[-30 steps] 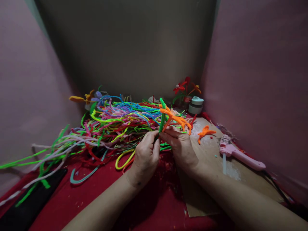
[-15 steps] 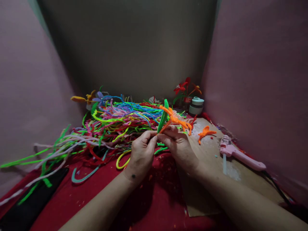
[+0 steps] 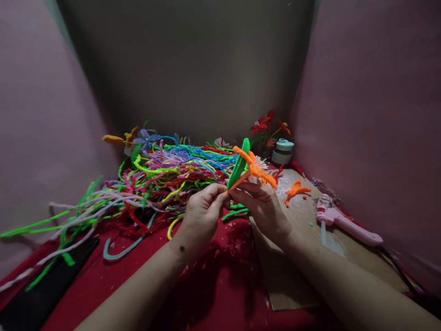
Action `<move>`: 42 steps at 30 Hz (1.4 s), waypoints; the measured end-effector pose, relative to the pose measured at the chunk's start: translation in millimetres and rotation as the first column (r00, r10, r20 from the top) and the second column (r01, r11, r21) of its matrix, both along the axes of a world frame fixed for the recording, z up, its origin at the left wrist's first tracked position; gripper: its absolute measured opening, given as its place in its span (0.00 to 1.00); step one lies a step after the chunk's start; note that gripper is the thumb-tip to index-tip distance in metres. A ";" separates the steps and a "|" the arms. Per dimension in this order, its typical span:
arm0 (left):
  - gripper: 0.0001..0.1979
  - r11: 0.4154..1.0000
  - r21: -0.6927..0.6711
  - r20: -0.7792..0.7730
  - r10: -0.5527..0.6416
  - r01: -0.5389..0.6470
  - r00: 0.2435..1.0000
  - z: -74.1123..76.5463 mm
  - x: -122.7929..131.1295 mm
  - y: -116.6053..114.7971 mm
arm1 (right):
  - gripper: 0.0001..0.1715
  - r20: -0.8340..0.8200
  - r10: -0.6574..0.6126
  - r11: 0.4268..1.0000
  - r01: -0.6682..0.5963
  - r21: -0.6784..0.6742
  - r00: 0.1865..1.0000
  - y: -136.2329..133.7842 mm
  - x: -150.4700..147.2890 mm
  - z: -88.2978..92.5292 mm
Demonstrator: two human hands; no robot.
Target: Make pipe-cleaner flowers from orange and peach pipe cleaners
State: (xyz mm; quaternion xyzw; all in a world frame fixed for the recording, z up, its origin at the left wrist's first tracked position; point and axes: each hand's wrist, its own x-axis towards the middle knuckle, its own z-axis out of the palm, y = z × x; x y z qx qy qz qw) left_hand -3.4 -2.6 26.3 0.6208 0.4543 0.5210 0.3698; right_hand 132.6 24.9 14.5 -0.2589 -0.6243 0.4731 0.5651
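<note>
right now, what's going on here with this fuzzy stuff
A person pinches an orange fuzzy flower and a green leaf-shaped piece near their lower ends, the left hand and right hand close together. A heap of fuzzy stems lies behind. To the right, another orange piece and a pink glue gun rest on a board.

No lettering can be read; the dark marks [image 3: 323, 203] on the pink glue gun [image 3: 346, 225] are illegible.

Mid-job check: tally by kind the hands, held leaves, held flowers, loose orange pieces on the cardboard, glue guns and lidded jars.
Hands: 2 (left hand, right hand)
Green leaf: 1
Orange flower: 1
Loose orange piece: 1
Glue gun: 1
Lidded jar: 1
Total: 7
</note>
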 end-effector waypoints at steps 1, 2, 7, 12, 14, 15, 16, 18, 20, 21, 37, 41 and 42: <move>0.09 0.998 -0.056 0.046 -0.037 0.039 0.998 2.9 0.1 -0.4 | 0.06 -0.030 0.020 1.000 -0.021 -0.023 0.999 0.0 -0.4 0.1; 0.09 0.992 -0.102 0.092 -0.064 0.073 0.994 5.6 0.3 -0.8 | 0.06 -0.056 0.036 0.998 -0.038 -0.040 0.998 0.0 -0.7 0.1; 0.11 0.968 -0.196 0.225 -0.111 0.157 0.968 11.1 1.1 -1.7 | 0.07 -0.061 0.044 0.996 -0.049 -0.077 0.997 0.6 -0.6 -0.7; 0.11 0.984 -0.158 0.088 -0.074 0.087 0.993 10.0 0.3 -0.9 | 0.07 -0.021 0.017 0.997 -0.018 -0.076 1.000 2.8 0.5 -0.5; 0.10 0.993 -0.110 -0.002 -0.052 0.051 0.999 9.8 -0.5 -0.7 | 0.07 -0.025 0.020 0.997 -0.022 -0.072 0.999 3.3 0.5 -1.2; 0.11 0.996 -0.085 -0.037 -0.044 0.041 0.998 9.7 -1.0 -0.7 | 0.07 -0.036 0.029 0.996 -0.031 -0.078 0.999 3.3 0.3 -1.8; 0.10 0.998 -0.061 -0.060 -0.039 0.036 0.997 9.4 -1.4 -0.8 | 0.07 -0.051 0.041 0.995 -0.045 -0.086 0.998 3.4 0.0 -2.4; 0.11 0.999 -0.029 -0.080 -0.037 0.035 0.996 8.5 -1.8 -1.2 | 0.08 -0.090 0.070 0.992 -0.079 -0.095 0.993 3.4 -1.0 -3.8; 0.11 0.999 -0.026 -0.066 -0.047 0.045 0.997 7.5 -1.3 -1.9 | 0.09 -0.123 0.092 0.991 -0.103 -0.088 0.988 3.7 -2.4 -4.7; 0.11 0.998 -0.031 -0.053 -0.050 0.049 0.997 7.2 -0.8 -2.4 | 0.09 -0.135 0.095 0.991 -0.107 -0.085 0.986 4.0 -3.1 -5.0; 0.11 0.952 -0.195 0.311 -0.167 0.235 0.935 9.7 -2.9 -2.1 | 0.14 -0.070 0.207 0.966 -0.216 -0.145 0.976 8.7 6.8 2.6; 0.11 0.943 -0.178 0.373 -0.201 0.282 0.906 6.7 -3.9 -1.0 | 0.14 -0.063 0.256 0.959 -0.262 -0.108 0.965 9.8 10.3 6.4; 0.11 0.942 -0.177 0.382 -0.202 0.286 0.902 5.7 -4.5 -0.4 | 0.14 -0.051 0.257 0.960 -0.261 -0.101 0.965 10.6 10.5 6.4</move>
